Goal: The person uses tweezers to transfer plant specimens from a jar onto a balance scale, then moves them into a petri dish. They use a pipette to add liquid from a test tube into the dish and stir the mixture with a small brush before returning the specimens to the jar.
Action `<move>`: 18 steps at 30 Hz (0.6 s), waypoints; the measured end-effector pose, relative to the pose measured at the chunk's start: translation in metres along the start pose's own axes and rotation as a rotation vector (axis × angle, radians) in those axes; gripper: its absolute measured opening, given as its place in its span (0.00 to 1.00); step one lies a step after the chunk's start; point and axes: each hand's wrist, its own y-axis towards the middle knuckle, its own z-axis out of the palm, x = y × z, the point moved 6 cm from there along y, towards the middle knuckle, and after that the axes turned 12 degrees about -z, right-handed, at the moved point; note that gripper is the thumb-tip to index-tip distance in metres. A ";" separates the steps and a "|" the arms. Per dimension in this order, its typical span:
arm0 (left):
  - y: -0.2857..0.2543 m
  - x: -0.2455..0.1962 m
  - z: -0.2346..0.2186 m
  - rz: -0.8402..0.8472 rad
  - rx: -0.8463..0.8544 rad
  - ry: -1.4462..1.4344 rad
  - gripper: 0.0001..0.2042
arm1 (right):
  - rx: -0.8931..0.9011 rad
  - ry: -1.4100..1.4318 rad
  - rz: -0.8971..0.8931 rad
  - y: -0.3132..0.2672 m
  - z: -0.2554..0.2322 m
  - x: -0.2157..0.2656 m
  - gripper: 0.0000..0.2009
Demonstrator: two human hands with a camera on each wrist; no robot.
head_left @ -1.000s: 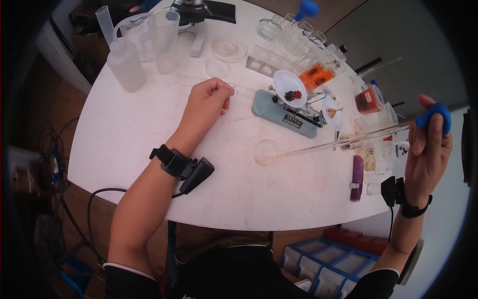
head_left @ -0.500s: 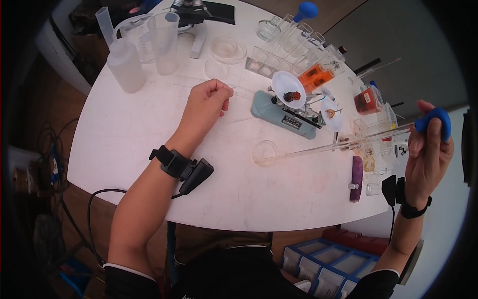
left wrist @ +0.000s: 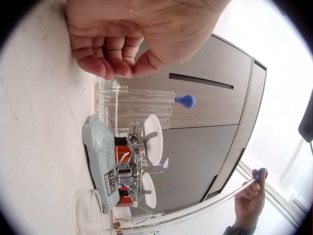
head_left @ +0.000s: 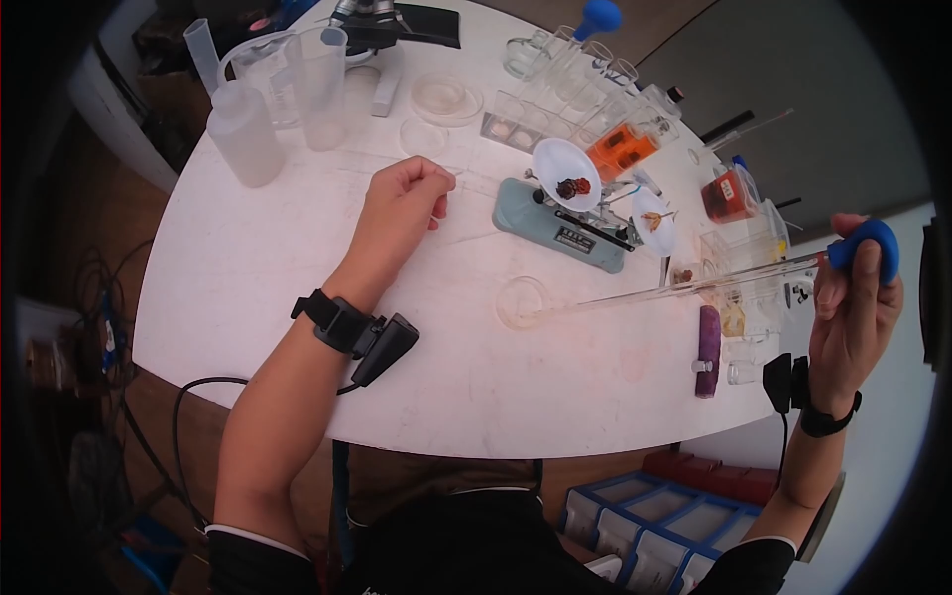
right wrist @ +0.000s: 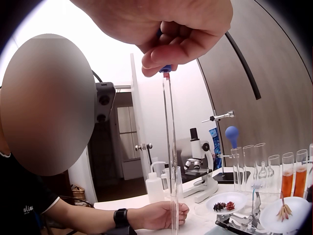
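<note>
My right hand (head_left: 848, 317) is raised at the right side of the table, gripping the blue rubber bulb (head_left: 877, 250) of a long glass dropper. Its slanted glass tube (head_left: 684, 289) runs down leftward, with the low end at a small clear glass dish (head_left: 499, 297). In the right wrist view the fingers (right wrist: 171, 55) curl about the bulb. My left hand (head_left: 397, 213) rests on the table with loosely curled fingers and holds nothing. Between the hands stands a teal balance scale (head_left: 535, 226); its white pans carry dark red dried pieces (head_left: 573, 188) and pale brown ones (head_left: 652, 221).
Behind the scale are glass tubes, one topped by another blue bulb (head_left: 601, 16), and orange-filled tubes (head_left: 623, 149). A white plastic bottle (head_left: 243, 139) and a tall clear beaker (head_left: 322, 94) stand back left, near a microscope (right wrist: 198, 154). A purple cylinder (head_left: 707, 342) lies at the right.
My right hand has sunk slightly with the blue bulb, while the dropper's low end stays at the dish. The left hand keeps its place; the head view has shifted a little.
</note>
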 end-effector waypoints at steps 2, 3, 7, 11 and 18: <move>0.000 0.000 0.000 0.003 0.002 -0.002 0.07 | 0.001 0.000 0.009 0.000 0.002 0.003 0.19; 0.000 0.000 0.000 0.003 0.005 -0.004 0.07 | 0.016 0.011 -0.003 0.001 0.003 0.004 0.18; 0.002 0.001 0.000 0.004 0.014 -0.002 0.07 | 0.107 0.086 -0.068 0.005 0.005 0.007 0.17; 0.000 0.000 0.000 -0.004 0.007 -0.003 0.07 | 0.112 0.092 -0.071 0.009 0.007 0.010 0.17; 0.000 0.000 0.000 0.002 0.010 -0.002 0.08 | 0.136 0.091 -0.075 0.018 0.016 0.018 0.15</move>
